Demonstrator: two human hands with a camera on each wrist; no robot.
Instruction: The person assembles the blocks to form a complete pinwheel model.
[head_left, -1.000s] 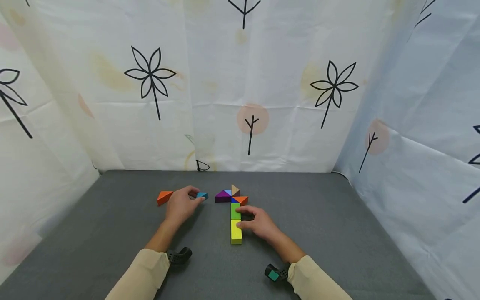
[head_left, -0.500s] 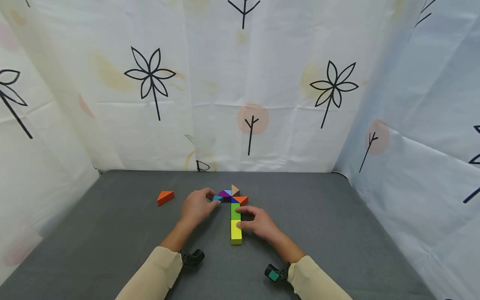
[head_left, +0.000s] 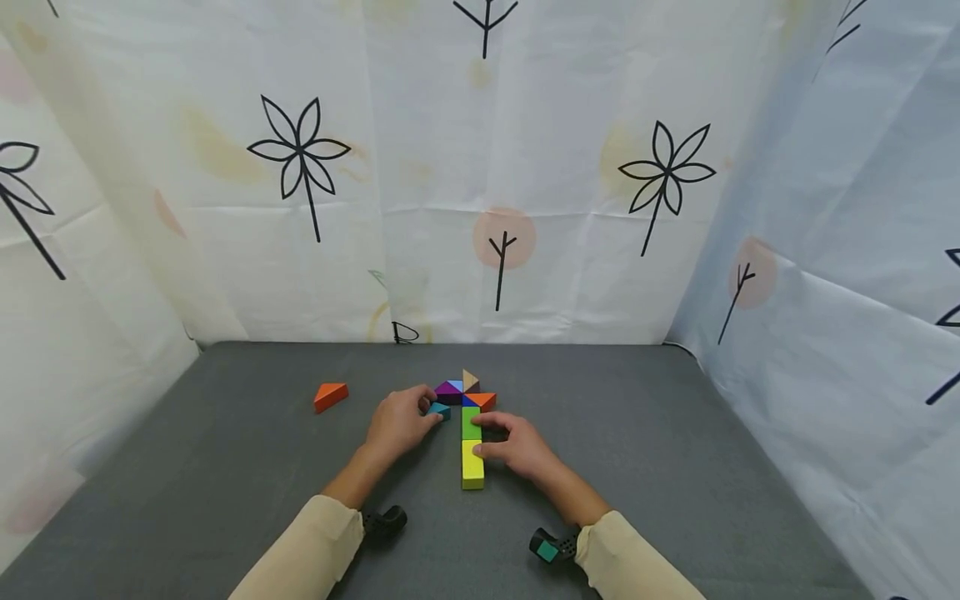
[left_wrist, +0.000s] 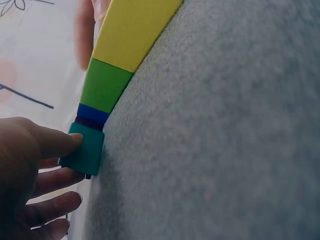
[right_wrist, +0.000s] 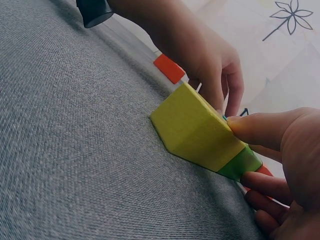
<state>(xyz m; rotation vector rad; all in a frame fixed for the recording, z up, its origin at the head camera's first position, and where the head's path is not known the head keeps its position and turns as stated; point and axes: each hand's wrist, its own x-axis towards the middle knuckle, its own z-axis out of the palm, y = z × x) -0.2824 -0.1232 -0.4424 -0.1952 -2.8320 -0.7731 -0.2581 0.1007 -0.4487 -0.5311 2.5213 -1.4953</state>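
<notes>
My left hand (head_left: 397, 423) pinches a teal triangular block (head_left: 441, 410) between thumb and fingers, just in front of the purple block (head_left: 447, 392). In the left wrist view the thumb lies on the teal block's (left_wrist: 86, 152) near face. My right hand (head_left: 519, 450) rests against the right side of a row, its thumb at the yellow block (head_left: 472, 468) and a finger at the green block (head_left: 470, 423). Beyond the green one sit a blue triangle (head_left: 469, 401), an orange triangle (head_left: 484, 400), a light blue piece (head_left: 456, 385) and a tan triangle (head_left: 470, 383).
A separate orange triangular block (head_left: 330, 396) lies to the left on the grey tabletop (head_left: 660, 467). White cloth (head_left: 570, 283) printed with plants stands behind the table and along both sides.
My left hand has carried the teal block rightward from near the loose orange one, then slightly nearer me, to the front of the purple block. My right hand stays in place.
</notes>
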